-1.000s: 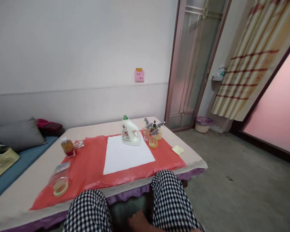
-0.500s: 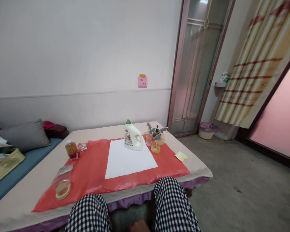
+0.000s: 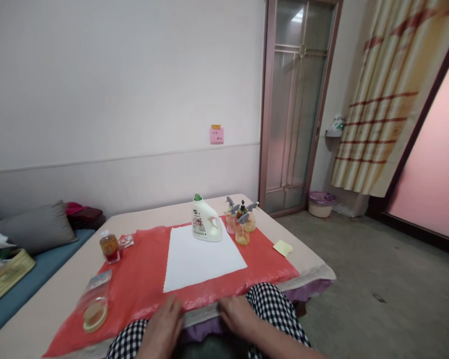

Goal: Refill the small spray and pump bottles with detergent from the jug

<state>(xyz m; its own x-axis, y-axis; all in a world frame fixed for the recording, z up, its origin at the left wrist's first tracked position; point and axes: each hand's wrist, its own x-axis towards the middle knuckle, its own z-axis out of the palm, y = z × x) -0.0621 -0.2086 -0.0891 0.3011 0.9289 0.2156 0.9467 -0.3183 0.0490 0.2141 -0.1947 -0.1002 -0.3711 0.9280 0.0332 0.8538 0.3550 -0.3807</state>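
My left hand (image 3: pixel 163 323) and my right hand (image 3: pixel 238 315) reach toward the near edge of a low table (image 3: pixel 314 263), fingers stretched out, holding nothing. They sit above my checked trouser knees, just short of a red sheet (image 3: pixel 138 279) that covers the table. A white cloth (image 3: pixel 200 259) lies in the middle of the red sheet. Behind it stands a white detergent jug (image 3: pixel 206 226) with a green cap. Three small spray bottles (image 3: pixel 241 222) of yellow liquid cluster to its right.
A small amber bottle (image 3: pixel 110 247) and a lying clear jar (image 3: pixel 93 301) rest at the table's left. A yellow note (image 3: pixel 283 247) lies at the right. A blue mattress with a grey pillow (image 3: pixel 35 227) flanks the left; bare floor, a door and curtain are right.
Both hands have come up from below my knees to the table's near edge. The view has tilted up and shifted slightly, and the table sits lower in the picture.
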